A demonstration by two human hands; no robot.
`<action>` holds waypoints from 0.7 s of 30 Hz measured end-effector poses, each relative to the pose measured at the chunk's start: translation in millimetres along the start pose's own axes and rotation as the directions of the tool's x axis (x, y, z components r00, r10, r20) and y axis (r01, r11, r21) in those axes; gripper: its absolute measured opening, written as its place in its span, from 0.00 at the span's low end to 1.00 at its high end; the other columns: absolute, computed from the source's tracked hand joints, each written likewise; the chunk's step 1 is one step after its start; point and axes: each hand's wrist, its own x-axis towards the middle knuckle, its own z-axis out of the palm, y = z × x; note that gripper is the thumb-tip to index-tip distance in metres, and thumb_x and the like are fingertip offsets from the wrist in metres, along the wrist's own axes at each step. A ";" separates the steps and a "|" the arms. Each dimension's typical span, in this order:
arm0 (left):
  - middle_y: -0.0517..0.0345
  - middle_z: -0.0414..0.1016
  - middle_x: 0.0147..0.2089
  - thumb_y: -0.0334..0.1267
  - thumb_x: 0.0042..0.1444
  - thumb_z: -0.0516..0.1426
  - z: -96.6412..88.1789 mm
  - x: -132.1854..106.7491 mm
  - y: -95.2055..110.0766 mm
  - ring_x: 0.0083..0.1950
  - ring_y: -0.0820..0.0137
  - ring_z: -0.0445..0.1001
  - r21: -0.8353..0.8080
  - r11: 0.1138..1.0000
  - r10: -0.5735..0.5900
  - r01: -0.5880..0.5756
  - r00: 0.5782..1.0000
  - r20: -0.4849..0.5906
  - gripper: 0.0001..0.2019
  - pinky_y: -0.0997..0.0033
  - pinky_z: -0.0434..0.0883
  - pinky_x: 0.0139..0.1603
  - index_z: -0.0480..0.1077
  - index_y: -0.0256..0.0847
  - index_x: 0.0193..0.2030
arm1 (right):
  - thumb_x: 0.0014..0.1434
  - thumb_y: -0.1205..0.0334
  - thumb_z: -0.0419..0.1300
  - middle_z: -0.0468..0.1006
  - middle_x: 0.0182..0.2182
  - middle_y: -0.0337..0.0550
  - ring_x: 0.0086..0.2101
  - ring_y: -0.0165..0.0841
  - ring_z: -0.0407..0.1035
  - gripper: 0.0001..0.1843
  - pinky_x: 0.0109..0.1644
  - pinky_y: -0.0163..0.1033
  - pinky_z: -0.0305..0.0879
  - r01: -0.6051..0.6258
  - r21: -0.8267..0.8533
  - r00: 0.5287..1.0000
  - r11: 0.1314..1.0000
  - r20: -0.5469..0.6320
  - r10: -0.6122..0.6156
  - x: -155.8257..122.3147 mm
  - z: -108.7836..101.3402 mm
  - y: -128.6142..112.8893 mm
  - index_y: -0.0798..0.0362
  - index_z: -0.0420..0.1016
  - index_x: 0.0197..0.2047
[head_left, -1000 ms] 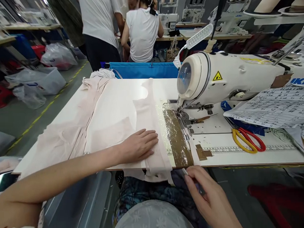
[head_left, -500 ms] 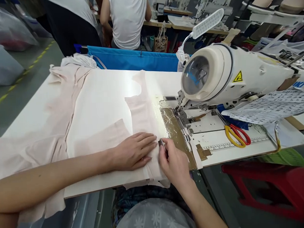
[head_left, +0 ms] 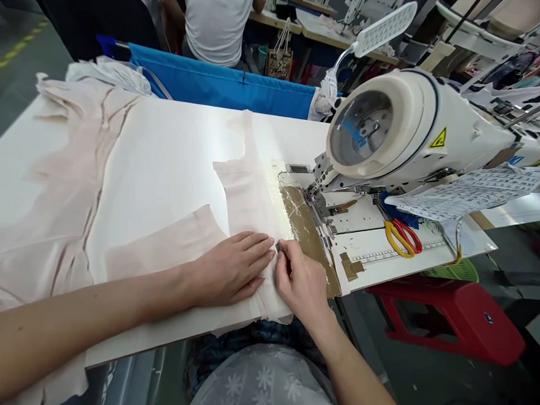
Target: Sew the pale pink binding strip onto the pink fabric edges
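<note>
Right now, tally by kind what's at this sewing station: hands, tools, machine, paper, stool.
2 bare hands, left hand and right hand, on the pale pink cloth
1 thin metal tool, pinched in the right hand
1 white sewing machine
1 scissors with yellow and red handles
1 printed paper sheet
1 red plastic stool
Total: 7

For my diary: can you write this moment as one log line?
left hand flat on pink fabric | right hand pinches small metal tool | sewing machine beside

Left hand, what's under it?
Under the left hand lies pale pink fabric on the white table; the part beneath the palm is hidden. The right hand pinches a small metal tool nearby.
</note>
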 end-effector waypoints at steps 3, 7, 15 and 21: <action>0.36 0.71 0.58 0.37 0.64 0.50 -2.0 1.0 1.3 0.62 0.50 0.67 0.013 1.000 -0.004 0.004 1.000 0.021 0.19 0.50 0.64 0.64 0.67 0.27 0.57 | 0.66 0.65 0.46 0.79 0.24 0.42 0.24 0.36 0.73 0.12 0.26 0.36 0.53 0.021 -0.014 0.999 1.000 0.028 -0.021 1.4 -3.1 -1.0 0.52 0.71 0.41; 0.37 0.70 0.59 0.38 0.64 0.50 -3.9 1.4 2.9 0.63 0.51 0.66 0.016 1.000 -0.025 0.024 0.998 0.057 0.19 0.50 0.63 0.64 0.67 0.29 0.57 | 0.65 0.66 0.46 0.77 0.22 0.40 0.23 0.35 0.72 0.12 0.27 0.36 0.53 0.038 0.021 0.998 0.999 0.044 -0.038 -7.6 -13.1 1.2 0.52 0.70 0.40; 0.37 0.69 0.60 0.35 0.64 0.50 -4.2 2.0 7.7 0.63 0.49 0.63 0.070 0.998 -0.007 0.001 0.996 0.086 0.18 0.48 0.61 0.65 0.68 0.27 0.57 | 0.67 0.63 0.47 0.74 0.22 0.34 0.16 0.30 0.61 0.09 0.23 0.34 0.54 -0.130 0.231 0.991 0.964 0.037 0.125 -29.8 -19.2 10.2 0.52 0.67 0.44; 0.40 0.66 0.64 0.39 0.67 0.49 -9.3 -2.0 11.3 0.66 0.46 0.61 0.165 0.985 0.020 -0.043 0.990 0.143 0.21 0.45 0.60 0.66 0.65 0.30 0.61 | 0.67 0.65 0.47 0.76 0.23 0.37 0.17 0.30 0.65 0.10 0.24 0.34 0.55 -0.032 0.156 0.997 0.987 -0.065 0.042 -25.3 -9.2 3.5 0.54 0.69 0.44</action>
